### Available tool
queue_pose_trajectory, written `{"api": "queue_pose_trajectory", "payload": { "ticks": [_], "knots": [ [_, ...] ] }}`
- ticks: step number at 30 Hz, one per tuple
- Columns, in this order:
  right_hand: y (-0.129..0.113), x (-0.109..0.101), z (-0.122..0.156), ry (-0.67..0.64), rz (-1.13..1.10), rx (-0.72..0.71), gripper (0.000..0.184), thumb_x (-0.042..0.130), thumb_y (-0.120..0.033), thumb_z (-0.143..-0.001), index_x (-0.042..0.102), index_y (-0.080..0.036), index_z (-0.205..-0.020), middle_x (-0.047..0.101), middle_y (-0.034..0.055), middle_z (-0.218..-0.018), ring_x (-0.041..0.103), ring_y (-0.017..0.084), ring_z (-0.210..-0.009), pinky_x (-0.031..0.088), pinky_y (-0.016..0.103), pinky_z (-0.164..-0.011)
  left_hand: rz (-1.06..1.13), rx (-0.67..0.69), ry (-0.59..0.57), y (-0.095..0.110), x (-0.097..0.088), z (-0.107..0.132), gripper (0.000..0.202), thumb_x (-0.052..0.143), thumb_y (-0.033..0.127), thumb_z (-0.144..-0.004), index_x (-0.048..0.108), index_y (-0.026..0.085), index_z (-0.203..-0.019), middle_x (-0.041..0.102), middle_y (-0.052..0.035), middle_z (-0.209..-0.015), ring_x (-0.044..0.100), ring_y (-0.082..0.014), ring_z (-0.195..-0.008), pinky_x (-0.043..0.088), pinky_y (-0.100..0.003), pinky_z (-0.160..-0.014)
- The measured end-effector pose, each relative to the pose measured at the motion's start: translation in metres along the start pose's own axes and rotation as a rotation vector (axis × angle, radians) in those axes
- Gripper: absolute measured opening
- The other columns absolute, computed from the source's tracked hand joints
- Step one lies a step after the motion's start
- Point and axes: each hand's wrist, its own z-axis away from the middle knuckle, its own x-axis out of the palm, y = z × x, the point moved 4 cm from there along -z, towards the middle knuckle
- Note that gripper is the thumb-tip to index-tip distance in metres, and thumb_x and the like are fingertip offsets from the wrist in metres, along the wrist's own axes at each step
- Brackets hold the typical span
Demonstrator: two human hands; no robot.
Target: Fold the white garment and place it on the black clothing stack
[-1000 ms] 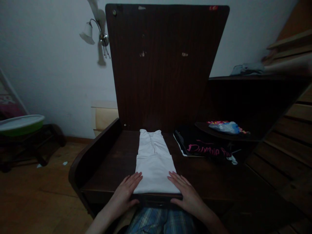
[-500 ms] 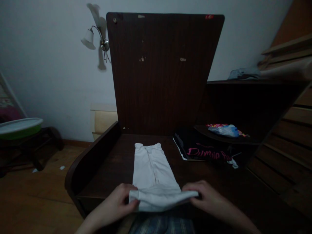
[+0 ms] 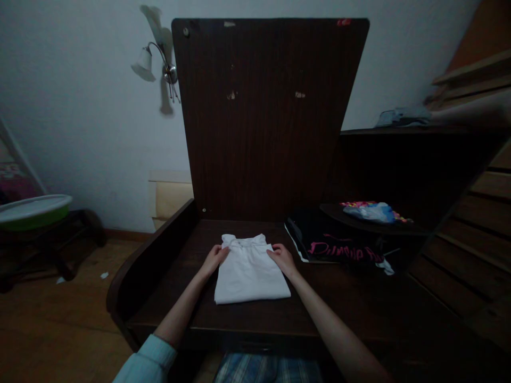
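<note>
Between the two outstretched hands lies a folded white garment (image 3: 249,270), flat on a dark wooden desk (image 3: 187,298) and roughly square, its far edge at the fingertips and its near edge back toward the wrists. Left hand (image 3: 214,259) grips the far left corner of the cloth with fingers curled over it; right hand (image 3: 282,259) rests on the far right corner, fingers bent down onto the fabric — whether it pinches the cloth or only presses it I cannot tell. Beyond the hands a tall dark wooden panel (image 3: 267,117) stands upright at the back of the desk, scuffed with pale marks. Just right of the right hand lies a black garment with pink lettering (image 3: 339,246), and further right a small rounded shelf carries a blue and multicoloured bundle (image 3: 371,210). Left of the left hand a raised curved side board (image 3: 151,255) edges the desk, then a wooden floor (image 3: 51,324) and a low stand bearing a green-rimmed tray (image 3: 32,210). Up on the pale wall (image 3: 80,106), left of the panel, hangs a wall lamp (image 3: 154,61) — the room is dim throughout
</note>
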Motion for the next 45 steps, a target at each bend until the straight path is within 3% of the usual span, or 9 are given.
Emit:
{"api": "queue_pose_trajectory", "payload": {
  "ticks": [4,8,11,19,24,28,33,40,45],
  "knots": [
    [0.010,0.000,0.004,0.055,0.054,-0.110,0.024,0.053,-0.025,-0.058,0.045,-0.021,-0.081,0.055,-0.0046,-0.058,0.054,0.014,-0.053,0.040,0.025,-0.055,-0.090,0.048,0.036,-0.011,0.001,-0.002,0.031,0.058,0.037,-0.060,0.047,0.016,-0.082,0.055,0.0025,-0.064,0.053,-0.0123,-0.058,0.040,-0.023,-0.055],
    [0.011,0.000,0.006,0.083,0.247,-0.180,0.011,0.049,-0.024,-0.060,0.039,-0.023,-0.063,0.046,-0.0063,-0.051,0.046,0.012,-0.049,0.034,0.023,-0.051,-0.258,0.127,0.126,-0.010,0.000,-0.002,0.014,0.053,0.026,-0.061,0.041,0.020,-0.065,0.046,0.0060,-0.056,0.047,-0.0111,-0.055,0.035,-0.022,-0.054],
    [0.006,0.002,0.012,0.016,0.294,-0.257,0.018,0.047,-0.030,-0.065,0.035,-0.023,-0.054,0.043,-0.0054,-0.050,0.043,0.012,-0.049,0.032,0.023,-0.052,-0.286,0.165,0.149,-0.006,0.000,0.003,0.016,0.050,0.025,-0.063,0.035,0.021,-0.059,0.040,0.0073,-0.054,0.043,-0.0105,-0.055,0.033,-0.021,-0.055],
    [-0.009,0.001,0.025,-0.059,0.145,-0.407,0.012,0.052,-0.025,-0.059,0.041,-0.022,-0.063,0.049,-0.0022,-0.067,0.049,0.016,-0.066,0.040,0.028,-0.066,-0.314,0.382,0.221,0.017,0.000,0.027,0.017,0.043,0.030,-0.071,0.029,0.023,-0.066,0.033,0.0086,-0.055,0.035,-0.0095,-0.049,0.030,-0.021,-0.052],
    [-0.018,-0.008,0.016,-0.023,-0.001,-0.394,0.012,0.051,-0.028,-0.061,0.043,-0.021,-0.067,0.050,-0.0012,-0.069,0.051,0.016,-0.068,0.041,0.029,-0.066,-0.257,0.511,0.201,0.040,0.005,0.030,0.009,0.038,0.030,-0.076,0.034,0.022,-0.074,0.041,0.0047,-0.065,0.044,-0.0109,-0.058,0.036,-0.021,-0.059],
    [-0.024,-0.009,-0.004,0.026,-0.083,-0.366,0.016,0.051,-0.031,-0.065,0.049,-0.020,-0.076,0.056,0.0024,-0.081,0.054,0.019,-0.083,0.042,0.032,-0.076,-0.226,0.454,0.265,0.042,0.003,0.008,0.009,0.039,0.029,-0.077,0.041,0.021,-0.081,0.049,0.0019,-0.074,0.050,-0.0125,-0.067,0.040,-0.023,-0.066],
    [-0.004,0.013,-0.016,-0.048,0.081,-0.304,0.025,0.055,-0.025,-0.063,0.058,-0.017,-0.086,0.058,0.0065,-0.091,0.056,0.021,-0.091,0.042,0.035,-0.084,-0.188,0.288,0.182,0.012,0.007,-0.023,0.034,0.051,0.017,-0.068,0.048,0.016,-0.102,0.058,-0.0053,-0.095,0.056,-0.0170,-0.089,0.042,-0.029,-0.081],
    [0.008,0.020,-0.014,-0.115,0.188,-0.384,0.036,0.050,-0.020,-0.068,0.059,-0.017,-0.103,0.055,0.0084,-0.109,0.053,0.021,-0.103,0.038,0.036,-0.094,-0.243,0.382,0.004,0.003,0.014,-0.019,0.027,0.043,0.005,-0.065,0.066,0.015,-0.073,0.063,-0.0053,-0.086,0.059,-0.0173,-0.086,0.042,-0.032,-0.087],
    [0.010,0.022,-0.015,-0.088,0.193,-0.392,0.046,0.048,-0.021,-0.070,0.052,-0.019,-0.116,0.048,0.0074,-0.122,0.047,0.020,-0.112,0.034,0.036,-0.099,-0.228,0.394,0.033,0.007,0.013,-0.018,0.033,0.043,0.007,-0.071,0.066,0.016,-0.091,0.062,-0.0059,-0.100,0.056,-0.0169,-0.098,0.039,-0.031,-0.093]
  ]
}}
